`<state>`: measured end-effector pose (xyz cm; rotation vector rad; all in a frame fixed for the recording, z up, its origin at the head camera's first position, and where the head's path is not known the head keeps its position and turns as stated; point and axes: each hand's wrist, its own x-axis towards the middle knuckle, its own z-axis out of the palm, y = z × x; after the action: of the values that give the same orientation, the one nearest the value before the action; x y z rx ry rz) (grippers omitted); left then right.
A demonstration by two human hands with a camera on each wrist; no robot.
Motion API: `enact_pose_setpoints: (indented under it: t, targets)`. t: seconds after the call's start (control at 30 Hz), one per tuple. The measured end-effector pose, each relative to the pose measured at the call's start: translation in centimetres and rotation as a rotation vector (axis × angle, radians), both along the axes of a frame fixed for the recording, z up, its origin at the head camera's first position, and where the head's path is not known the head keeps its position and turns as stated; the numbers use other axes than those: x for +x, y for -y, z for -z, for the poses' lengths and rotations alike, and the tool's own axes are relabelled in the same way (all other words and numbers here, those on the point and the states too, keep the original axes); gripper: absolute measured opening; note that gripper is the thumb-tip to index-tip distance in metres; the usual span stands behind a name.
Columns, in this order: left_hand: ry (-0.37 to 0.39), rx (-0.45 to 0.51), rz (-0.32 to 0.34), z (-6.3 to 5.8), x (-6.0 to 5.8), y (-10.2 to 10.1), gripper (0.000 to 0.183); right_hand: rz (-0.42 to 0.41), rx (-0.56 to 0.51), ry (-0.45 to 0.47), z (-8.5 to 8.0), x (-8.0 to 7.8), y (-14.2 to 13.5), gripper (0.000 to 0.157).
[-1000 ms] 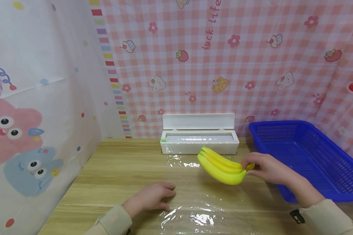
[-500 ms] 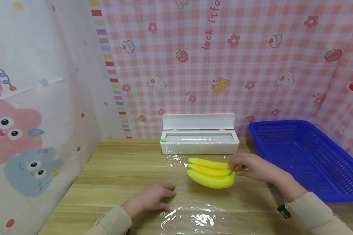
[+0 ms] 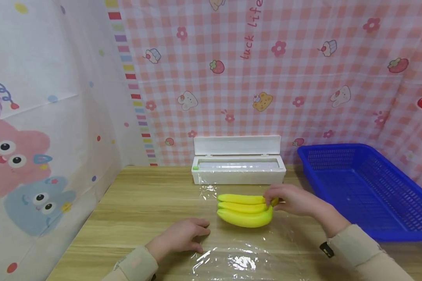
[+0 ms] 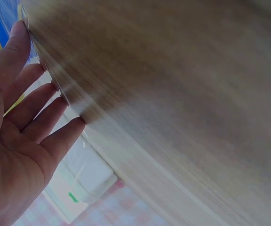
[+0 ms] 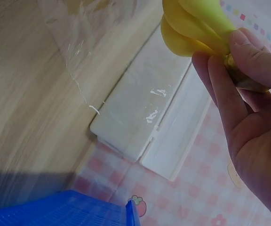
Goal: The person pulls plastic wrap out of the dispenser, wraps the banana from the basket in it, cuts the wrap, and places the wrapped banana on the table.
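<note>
A bunch of yellow bananas (image 3: 244, 210) lies crosswise over a sheet of clear cling film (image 3: 244, 261) at the middle of the table. My right hand (image 3: 292, 200) pinches the bunch by its brown stem end; in the right wrist view the thumb and fingers close round that stem (image 5: 243, 77). Left of the bananas, my left hand (image 3: 183, 234) rests with fingertips on the film's left edge, fingers nearly straight and spread. The left wrist view shows the same fingertips (image 4: 81, 121) touching the surface. Behind the bunch stands a white cling film dispenser (image 3: 239, 176) with its lid raised, film running out toward me.
A blue plastic basket (image 3: 353, 234) stands at the right, near my right forearm. The pink checked cloth (image 3: 232, 78) hangs behind the table, and a white printed cloth (image 3: 74, 128) hangs on the left. Wooden tabletop (image 3: 140, 195) shows left of the film.
My right hand has carried the bananas leftward and lower, turning the bunch until it lies level across the film. The left hand has stayed in place.
</note>
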<state>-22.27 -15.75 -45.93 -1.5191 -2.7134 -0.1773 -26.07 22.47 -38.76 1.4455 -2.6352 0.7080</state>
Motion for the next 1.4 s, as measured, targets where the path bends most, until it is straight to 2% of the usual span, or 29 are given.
enact_pose_setpoints:
  t: [0.43, 0.7, 1.4]
  targets:
    - [0.023, -0.022, -0.017, -0.1, 0.0, -0.2, 0.051, -0.004, 0.048, 0.023, 0.7, -1.2, 1.0, 0.028]
    - [0.029, -0.028, -0.036, -0.1, 0.1, -0.2, 0.056, 0.004, 0.090, 0.050, 0.7, -1.5, 1.4, 0.027]
    - [0.039, -0.036, -0.058, 0.2, 0.0, 0.0, 0.059, 0.005, 0.107, 0.058, 0.7, -2.1, 1.7, 0.025]
